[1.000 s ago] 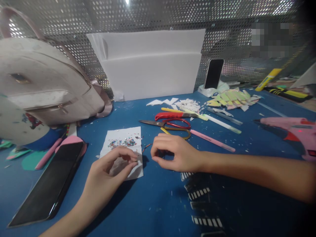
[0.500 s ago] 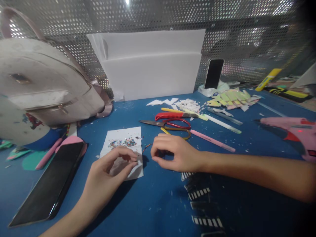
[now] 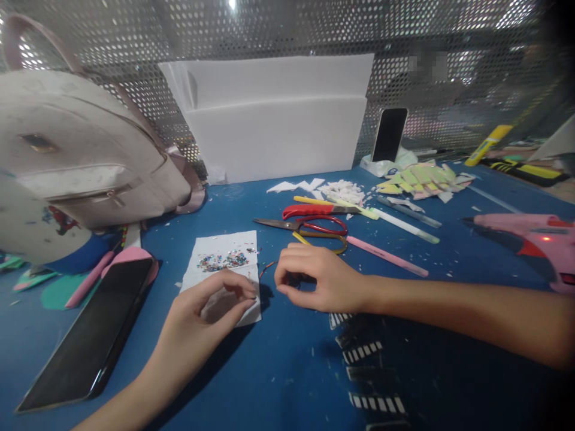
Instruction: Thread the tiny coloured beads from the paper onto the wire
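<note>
My left hand (image 3: 202,320) hovers over the lower part of a white paper sheet (image 3: 202,245), thumb and forefinger pinched together; whatever sits between the tips is too small to make out. Small colourful glitter pieces (image 3: 224,260) lie spread on the upper half of that sheet. To the right, my right hand (image 3: 321,278) is closed in a loose pinch, and what it holds, if anything, is hidden. A thin reddish-brown strand (image 3: 266,269) shows just left of its fingers; I cannot tell whether they touch it. Scissors (image 3: 281,224) with red and brown handles lie right behind this hand.
A black phone (image 3: 90,341) lies at left before a backpack (image 3: 90,143). A pink glue gun (image 3: 530,230) stands at right. A red-handled cutter (image 3: 309,209), pens and white scraps (image 3: 344,191) are farther back. Black-and-white strips (image 3: 363,353) lie below my right forearm.
My left hand has shifted slightly right, its fingertips still together. My right hand has stayed in place.
</note>
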The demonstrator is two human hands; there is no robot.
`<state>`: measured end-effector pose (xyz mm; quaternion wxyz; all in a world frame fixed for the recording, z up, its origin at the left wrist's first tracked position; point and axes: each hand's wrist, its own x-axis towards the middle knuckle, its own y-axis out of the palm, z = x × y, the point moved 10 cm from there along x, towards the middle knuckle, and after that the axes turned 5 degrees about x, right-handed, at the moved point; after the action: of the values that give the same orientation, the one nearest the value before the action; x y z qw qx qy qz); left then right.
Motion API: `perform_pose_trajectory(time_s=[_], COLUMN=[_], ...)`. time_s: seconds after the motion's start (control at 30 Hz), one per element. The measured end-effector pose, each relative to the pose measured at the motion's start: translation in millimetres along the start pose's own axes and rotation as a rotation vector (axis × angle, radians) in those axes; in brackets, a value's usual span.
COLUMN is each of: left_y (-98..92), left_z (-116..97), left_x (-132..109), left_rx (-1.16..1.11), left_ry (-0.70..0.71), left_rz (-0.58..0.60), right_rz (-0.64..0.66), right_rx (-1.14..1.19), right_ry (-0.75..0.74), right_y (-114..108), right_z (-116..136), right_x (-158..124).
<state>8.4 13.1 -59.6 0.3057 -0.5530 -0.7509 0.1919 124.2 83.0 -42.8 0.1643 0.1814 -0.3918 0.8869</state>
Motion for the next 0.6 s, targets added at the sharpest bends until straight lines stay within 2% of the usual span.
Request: perform_pose_trajectory(time_s=[0.33,0.6], left_y=[3.8,1.8], left_z=[-11,-17], left_x=[-3,0], left_rx=[0.055,0.084], left_ry=[0.075,0.128], left_rz=[0.044,0.024], right_rz=[-0.035,0.022], right_rx=[-0.033,-0.055], right_ry=[0.023,-0.059], right_y=[-2,3], right_z=[-4,6], right_x=[0,0])
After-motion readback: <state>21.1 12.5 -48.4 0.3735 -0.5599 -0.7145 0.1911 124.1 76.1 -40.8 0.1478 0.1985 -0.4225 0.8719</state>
